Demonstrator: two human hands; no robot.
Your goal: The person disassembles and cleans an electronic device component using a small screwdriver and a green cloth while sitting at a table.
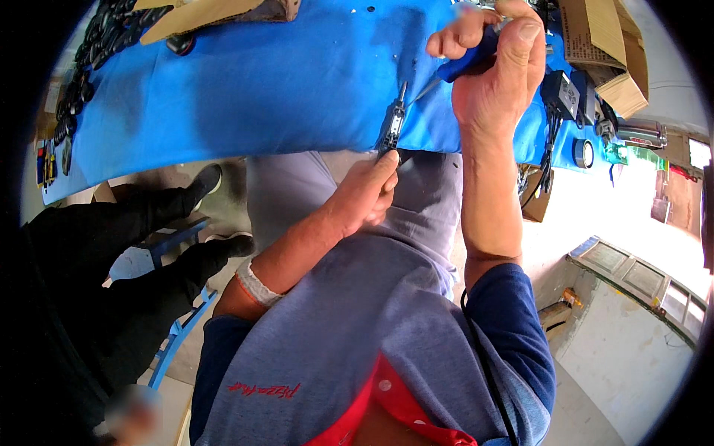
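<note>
My left hand (pixel 368 187) is closed around the lower end of a slim black pen-shaped device (pixel 393 126). Its casing looks open along the side, with small parts showing inside and a pointed metal tip facing away from me. Raised over the right part of the table, my right hand (pixel 494 82) grips a blue-handled tool (pixel 470 65). A thin metal shaft runs from that tool down toward the device's upper end; whether the two touch I cannot tell. The fingers hide much of the handle.
A blue cloth (pixel 297 97) covers the table. Black parts (pixel 93 52) are heaped at the far left, near an open cardboard box (pixel 216 16). To the right are another box (pixel 599 37), black power adapters (pixel 561 95) with cables, and a tape roll (pixel 584 153). A person in dark trousers (pixel 111 260) sits left.
</note>
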